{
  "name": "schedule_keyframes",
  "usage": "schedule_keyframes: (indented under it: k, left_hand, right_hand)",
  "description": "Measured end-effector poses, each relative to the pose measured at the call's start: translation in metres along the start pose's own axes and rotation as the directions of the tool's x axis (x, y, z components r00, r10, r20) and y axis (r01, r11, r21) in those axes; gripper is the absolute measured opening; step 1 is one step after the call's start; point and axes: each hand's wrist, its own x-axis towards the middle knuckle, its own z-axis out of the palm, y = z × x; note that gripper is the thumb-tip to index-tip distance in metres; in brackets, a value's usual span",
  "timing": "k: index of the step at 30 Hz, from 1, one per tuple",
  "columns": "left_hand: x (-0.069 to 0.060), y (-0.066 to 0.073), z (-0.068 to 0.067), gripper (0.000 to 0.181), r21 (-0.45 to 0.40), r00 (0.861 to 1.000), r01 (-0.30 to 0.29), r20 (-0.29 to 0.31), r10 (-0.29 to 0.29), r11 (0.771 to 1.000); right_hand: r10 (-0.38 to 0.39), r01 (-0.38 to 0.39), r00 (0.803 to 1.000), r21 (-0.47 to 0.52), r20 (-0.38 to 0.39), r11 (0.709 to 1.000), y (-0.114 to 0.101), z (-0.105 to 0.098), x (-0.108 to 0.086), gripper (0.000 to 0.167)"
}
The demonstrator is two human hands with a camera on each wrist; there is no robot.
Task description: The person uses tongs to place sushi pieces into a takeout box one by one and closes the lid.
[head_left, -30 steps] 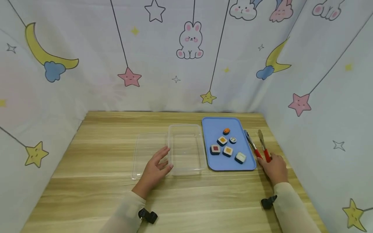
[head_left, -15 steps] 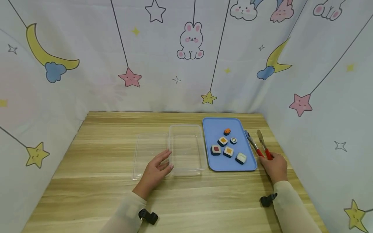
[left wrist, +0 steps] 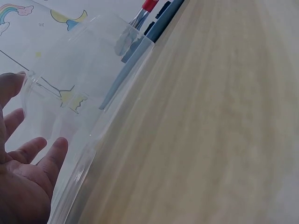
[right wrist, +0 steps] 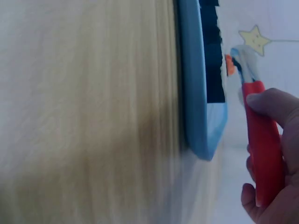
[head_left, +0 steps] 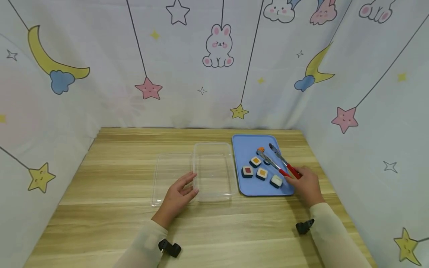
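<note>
My right hand (head_left: pixel 305 186) grips red-handled metal tongs (head_left: pixel 291 169) above the right side of a blue tray (head_left: pixel 246 143). The tongs' two arms stand spread, with one tip close to an orange-topped sushi piece (head_left: pixel 261 150). Several other sushi pieces lie on the tray, among them a red-centred one (head_left: pixel 247 171) and a pale one (head_left: pixel 276 181). In the right wrist view, the thumb lies along the tongs' red handle (right wrist: pixel 264 144). My left hand (head_left: pixel 177 197), fingers loosely spread, is at the left wall of a clear plastic box (head_left: pixel 214 195); whether it touches is hard to tell.
A clear lid (head_left: pixel 161 178) lies flat to the left of the box, partly behind my left hand. The wooden table (head_left: pixel 214 230) meets a printed cloth (head_left: pixel 187 115) at the back and at both sides.
My right hand has lifted the tongs from beside the tray and swung them left over the sushi. The left hand stays at the box.
</note>
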Motion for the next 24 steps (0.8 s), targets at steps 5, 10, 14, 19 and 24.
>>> schedule_keyframes:
  k: [5, 10, 14, 19, 24]
  left_hand:
    - [0.0, -0.002, -0.001, 0.057, -0.007, 1.0, -0.009, 0.004, 0.009, 1.0]
    - [0.0, -0.001, -0.001, 0.057, -0.001, 1.0, -0.01, 0.001, 0.01, 1.0]
    - [0.001, -0.001, -0.001, 0.057, 0.001, 1.0, -0.013, 0.004, 0.013, 1.0]
    - [0.001, -0.001, -0.001, 0.057, -0.001, 1.0, -0.012, 0.002, 0.012, 1.0]
    - [0.001, 0.0, 0.0, 0.057, -0.004, 1.0, -0.012, 0.002, 0.012, 1.0]
  right_hand:
    - [-0.041, 0.041, 0.999, -0.025, 0.024, 0.999, -0.006, 0.0, 0.007, 0.053]
    - [-0.01, 0.012, 0.998, -0.038, 0.061, 0.999, -0.009, -0.002, 0.014, 0.052]
    - [0.003, -0.001, 0.998, -0.028, 0.067, 1.0, -0.011, -0.005, 0.016, 0.05]
    - [-0.013, 0.016, 0.998, -0.051, 0.054, 0.999, -0.011, -0.006, 0.016, 0.048]
    - [-0.024, 0.026, 0.999, -0.052, 0.041, 0.998, -0.011, -0.007, 0.015, 0.046]
